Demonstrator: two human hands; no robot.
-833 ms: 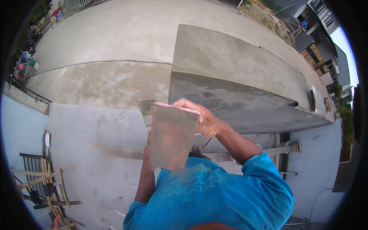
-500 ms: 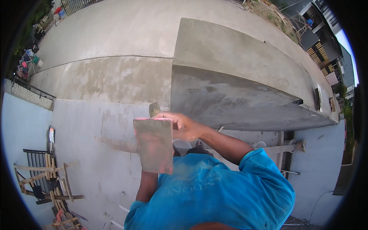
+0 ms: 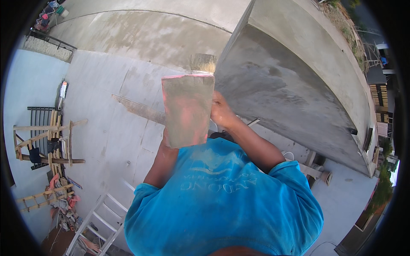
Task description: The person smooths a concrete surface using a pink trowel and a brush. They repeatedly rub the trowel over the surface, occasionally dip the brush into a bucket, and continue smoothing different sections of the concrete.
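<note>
A rectangular float, pink with grey cement smeared over its face, is held upright in front of my chest. My left hand is at its lower left side, its fingers hidden behind it. My right hand is at its right edge, fingers curled and partly hidden, so what they grip is unclear. A short, straw-coloured piece with a darker upper part, possibly a brush, shows just beyond the float's top edge.
A plastered block rises on the right. A long plank extends leftward behind the float. A bamboo-and-timber rack leans by the pale left wall; an aluminium ladder is at lower left. Clutter lies at far upper left.
The view has tilted, bringing the ladder into sight. The float and both hands have shifted upward in the picture, and the float now stands straighter, covering more of my right hand's fingers.
</note>
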